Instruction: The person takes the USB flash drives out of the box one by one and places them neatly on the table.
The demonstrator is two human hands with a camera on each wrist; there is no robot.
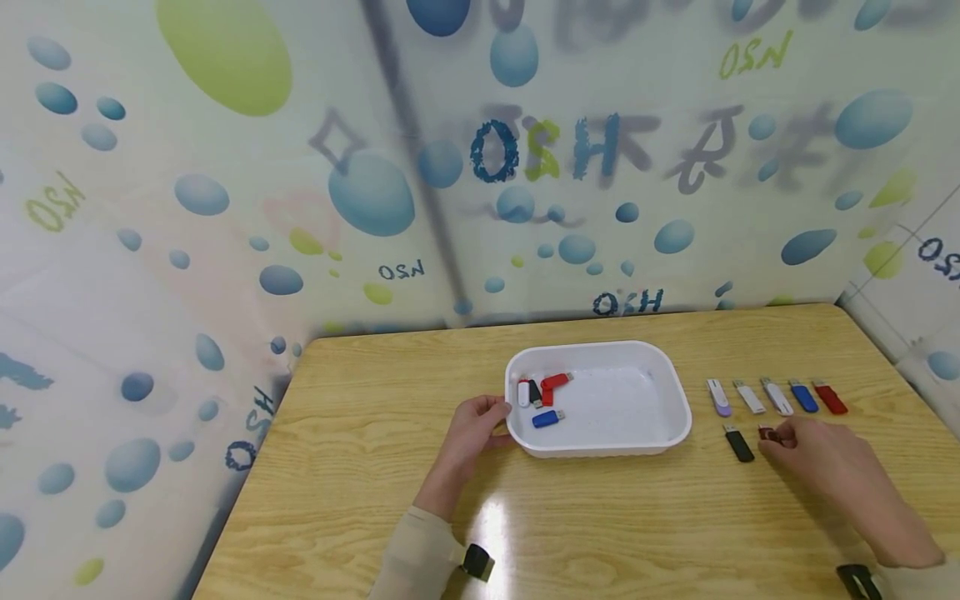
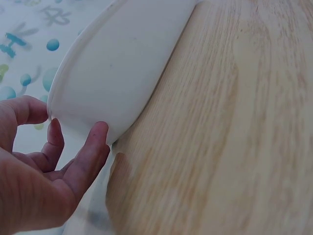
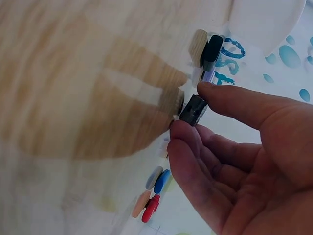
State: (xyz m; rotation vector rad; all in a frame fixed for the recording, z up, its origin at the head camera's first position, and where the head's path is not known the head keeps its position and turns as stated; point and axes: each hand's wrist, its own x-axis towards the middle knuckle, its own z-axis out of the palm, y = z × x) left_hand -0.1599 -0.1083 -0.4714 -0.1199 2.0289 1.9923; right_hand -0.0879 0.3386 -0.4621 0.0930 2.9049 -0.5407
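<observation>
At the left end of a white tray, my left hand holds the rim. The left wrist view shows the fingers of that hand bent against the tray's outer wall. My right hand pinches a small dark USB stick between thumb and fingertips, low over the table; in the head view the fingers partly cover it. Left of this hand lies a black USB stick. Behind them is a row of several sticks, among them a blue one and a red one.
Inside the tray, toward its left end, lie several USB sticks, including a red one, a blue one and a white one. The wooden table ends at a patterned cloth behind and at the left.
</observation>
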